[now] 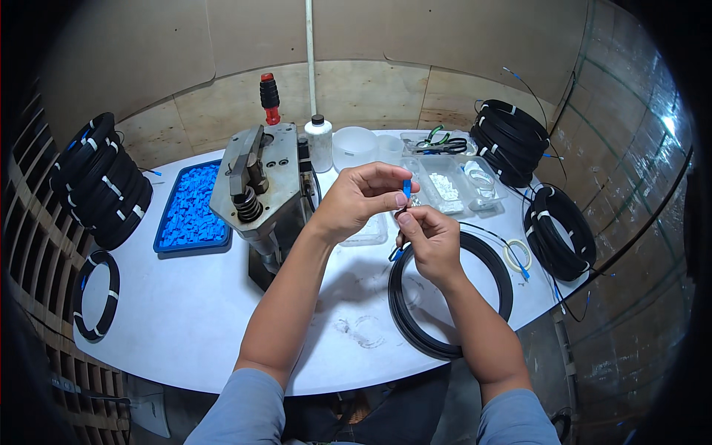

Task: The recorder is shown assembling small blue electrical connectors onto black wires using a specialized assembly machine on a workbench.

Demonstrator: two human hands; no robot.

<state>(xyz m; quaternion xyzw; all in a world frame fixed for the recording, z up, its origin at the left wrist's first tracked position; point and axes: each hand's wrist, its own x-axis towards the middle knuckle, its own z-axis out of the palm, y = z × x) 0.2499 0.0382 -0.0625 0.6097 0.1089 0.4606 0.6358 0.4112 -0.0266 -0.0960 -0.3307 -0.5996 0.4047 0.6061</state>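
Note:
Between the thumb and fingers of my left hand (360, 202) is a small blue connector piece (407, 187), held upright. Just below it, my right hand (432, 243) is closed in a pinch on a thin black cable, mostly hidden by the fingers. Both hands nearly touch, raised above the table. Another small blue piece (397, 254) shows beside the right hand's lower fingers. Under my right forearm lies a black cable coil (400, 315), and a thin cable end with a blue connector (524, 273) lies to its right.
A metal hand press (256, 174) stands left of my hands, beside a blue tray (159, 248) of blue connector parts. Stacked black coils (111, 185) rise at left, more coils (512, 141) at right. Behind are a white bottle (319, 144), clear containers (356, 148), pliers and a tape roll (517, 254).

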